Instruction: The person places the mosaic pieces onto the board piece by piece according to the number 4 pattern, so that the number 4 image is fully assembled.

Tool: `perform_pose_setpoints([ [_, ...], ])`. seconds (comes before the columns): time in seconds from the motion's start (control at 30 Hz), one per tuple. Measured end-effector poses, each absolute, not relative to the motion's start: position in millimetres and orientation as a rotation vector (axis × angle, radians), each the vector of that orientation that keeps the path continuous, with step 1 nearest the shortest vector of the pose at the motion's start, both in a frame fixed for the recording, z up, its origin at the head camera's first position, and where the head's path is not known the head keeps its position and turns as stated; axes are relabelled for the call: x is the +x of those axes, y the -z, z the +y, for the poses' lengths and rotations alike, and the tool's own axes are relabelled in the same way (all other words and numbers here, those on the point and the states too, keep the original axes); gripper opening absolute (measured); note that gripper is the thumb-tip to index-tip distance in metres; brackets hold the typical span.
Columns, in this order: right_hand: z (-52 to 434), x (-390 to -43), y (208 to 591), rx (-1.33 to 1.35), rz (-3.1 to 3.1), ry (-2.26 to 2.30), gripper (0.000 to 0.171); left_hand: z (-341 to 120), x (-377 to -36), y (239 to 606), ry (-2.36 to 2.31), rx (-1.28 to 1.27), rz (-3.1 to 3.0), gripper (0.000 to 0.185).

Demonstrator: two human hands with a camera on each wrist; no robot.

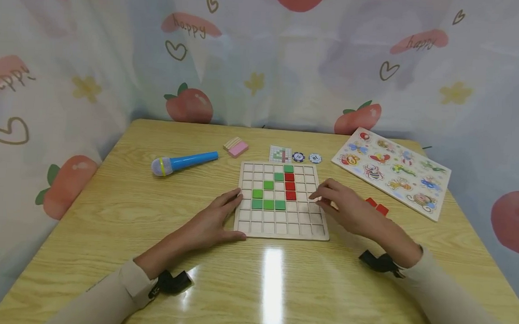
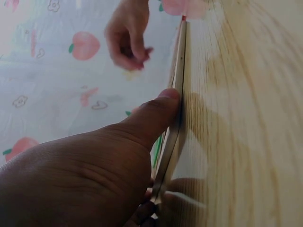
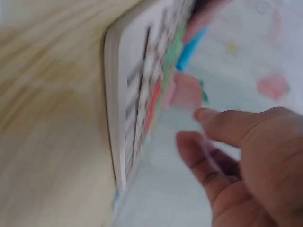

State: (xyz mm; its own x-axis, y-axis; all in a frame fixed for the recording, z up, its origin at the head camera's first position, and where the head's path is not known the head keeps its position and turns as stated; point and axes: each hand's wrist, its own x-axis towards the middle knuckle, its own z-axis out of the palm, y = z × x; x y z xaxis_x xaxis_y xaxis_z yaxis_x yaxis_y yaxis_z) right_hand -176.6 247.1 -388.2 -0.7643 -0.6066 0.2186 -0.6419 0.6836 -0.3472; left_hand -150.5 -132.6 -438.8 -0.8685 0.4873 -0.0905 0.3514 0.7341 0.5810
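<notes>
A wooden grid board (image 1: 282,236) lies on the table with several green tiles (image 1: 268,205) and 3 red tiles (image 1: 290,186) in its cells. My left hand (image 1: 217,217) rests against the board's left side, fingers along that edge and thumb at the front corner. In the left wrist view the thumb (image 2: 156,111) presses the board's edge. Over the right edge of the board hovers my right hand (image 1: 349,208), thumb and fingers bent together. It pinches a small reddish tile (image 2: 149,50), mostly hidden by the fingers and blurred. Loose red tiles (image 1: 381,209) lie beside the right wrist.
Behind the board lie a small pattern card (image 1: 280,154), two poker chips (image 1: 298,157) and pink and wooden blocks (image 1: 238,149). A blue toy microphone (image 1: 194,161) is at the left. An insect puzzle board (image 1: 394,172) lies back right. A printed cloth (image 1: 298,67) hangs behind.
</notes>
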Motion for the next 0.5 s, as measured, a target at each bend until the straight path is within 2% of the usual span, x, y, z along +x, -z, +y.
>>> perform_pose_setpoints([
  [0.23, 329.2, -145.9, 383.3, 0.762, -2.549, -0.724, 0.044, -133.8, -151.2, 436.7, -0.827, 0.636, 2.705, 0.11],
  [0.5, 379.6, -118.9, 410.8, 0.553, -2.651, -0.786, 0.039, -131.5, -150.5, 439.4, -0.852, 0.673, 2.694, 0.11],
])
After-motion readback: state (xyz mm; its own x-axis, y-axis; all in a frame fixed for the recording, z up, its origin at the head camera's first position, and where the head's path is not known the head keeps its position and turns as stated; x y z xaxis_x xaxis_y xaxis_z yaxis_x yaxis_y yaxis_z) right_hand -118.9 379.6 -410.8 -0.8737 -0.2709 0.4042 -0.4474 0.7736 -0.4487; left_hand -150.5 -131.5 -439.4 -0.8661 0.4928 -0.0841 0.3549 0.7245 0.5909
